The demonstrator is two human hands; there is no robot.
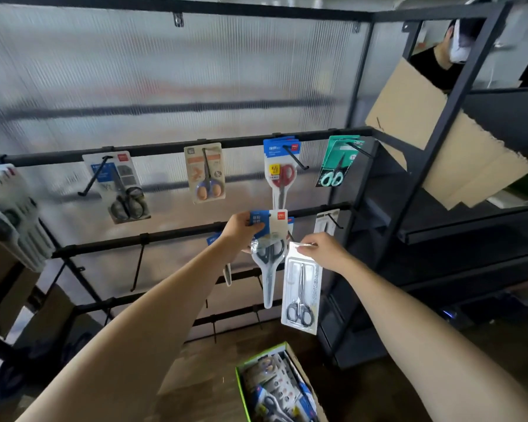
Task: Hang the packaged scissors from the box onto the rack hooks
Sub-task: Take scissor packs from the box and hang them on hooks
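Two packs face the rack: our left hand grips blue-carded scissors; our right hand, at 3 o'clock, pinches the clear pack by its top, ready for hooks.

Two packaged scissors hang upright before the rack's second bar: a blue-carded black-handled pack at the bar, a clear-blistered black-handled pack just below-right; further packs fill the green-rimmed box beneath it.
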